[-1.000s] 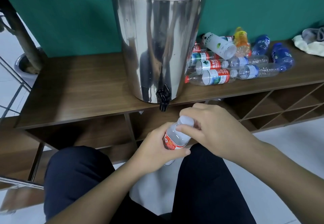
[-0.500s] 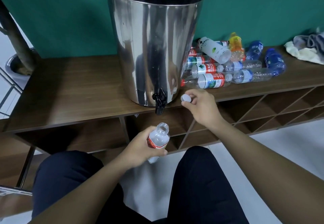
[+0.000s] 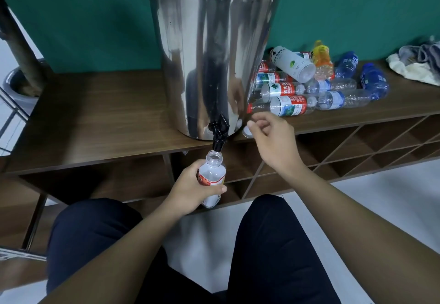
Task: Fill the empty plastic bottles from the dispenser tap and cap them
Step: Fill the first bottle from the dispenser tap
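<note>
Clear bottle (image 3: 212,177) held in left grip (image 3: 190,190) under black tap (image 3: 218,130); right grip (image 3: 273,138) loosely spread beside cap (image 3: 247,133)

Bare forearms, no sleeves in view; dark navy trousers (image 3: 273,244) on both legs.

bottle labels (image 3: 288,89), Chinese print too blurred

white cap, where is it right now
In the head view, the white cap lies on the wooden shelf, right of the dispenser tap, just beside the right hand.
</note>
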